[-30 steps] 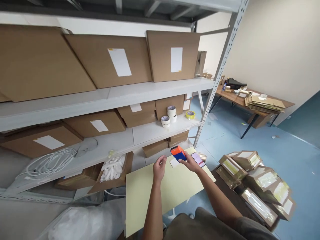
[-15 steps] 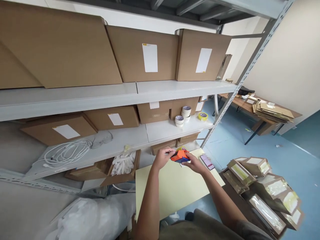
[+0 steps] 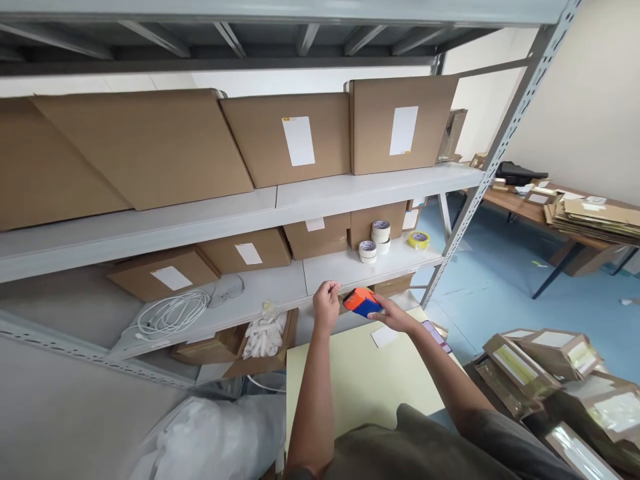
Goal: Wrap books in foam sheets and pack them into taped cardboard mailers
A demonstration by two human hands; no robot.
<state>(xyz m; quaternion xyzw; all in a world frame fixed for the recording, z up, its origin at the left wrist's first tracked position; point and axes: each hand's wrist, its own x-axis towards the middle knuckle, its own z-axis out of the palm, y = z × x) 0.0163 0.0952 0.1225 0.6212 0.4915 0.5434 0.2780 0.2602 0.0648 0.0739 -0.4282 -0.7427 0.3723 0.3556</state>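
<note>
My right hand (image 3: 394,315) grips a small orange-and-blue box-shaped object (image 3: 363,303) by its right side, above the pale yellow tabletop (image 3: 365,380). One end of the object looks dark; its exact kind does not show. Just left of it, my left hand (image 3: 326,307) is raised with its fingers curled and their tips together, apart from the object. Whatever may be between those fingertips is too small to name. A white card (image 3: 385,336) lies on the tabletop below the object. By my right forearm is a phone (image 3: 437,336), partly covered.
A metal rack (image 3: 280,217) with cardboard boxes (image 3: 287,140) stands in front. Its middle shelf holds white tape rolls (image 3: 367,251), yellow tape (image 3: 419,240) and coiled white cable (image 3: 173,315). Taped cartons (image 3: 525,360) are piled at right; a plastic bag (image 3: 215,433) bulges at lower left.
My left hand has come away from the orange-and-blue object, which stays in my right hand and is turned differently. The view has shifted upward and to the left, and the white card shows more fully.
</note>
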